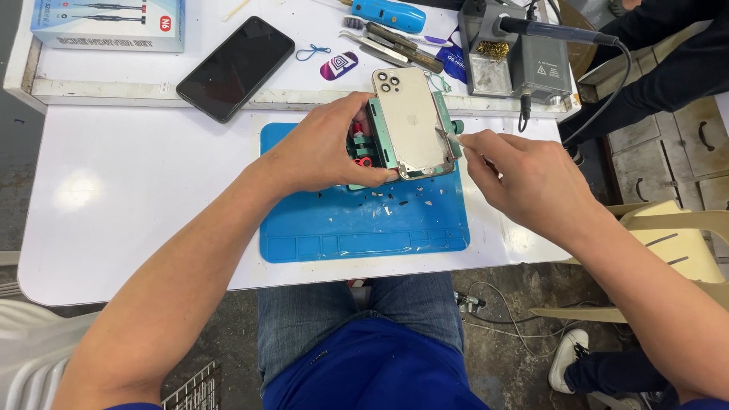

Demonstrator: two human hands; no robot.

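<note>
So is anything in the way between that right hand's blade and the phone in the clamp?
Nothing visible. The right hand holds a thin blade whose tip already meets the right edge of the phone. The left hand grips the green clamp on the opposite side.

At the far left corner of the table, a flat rectangular box [107, 24] — pale blue, with a picture of slim tools and a red mark. Right of it, a black phone [235, 68] lying slantwise, screen dark. Further right, a small purple-and-white oval sticker [339, 65].
</note>
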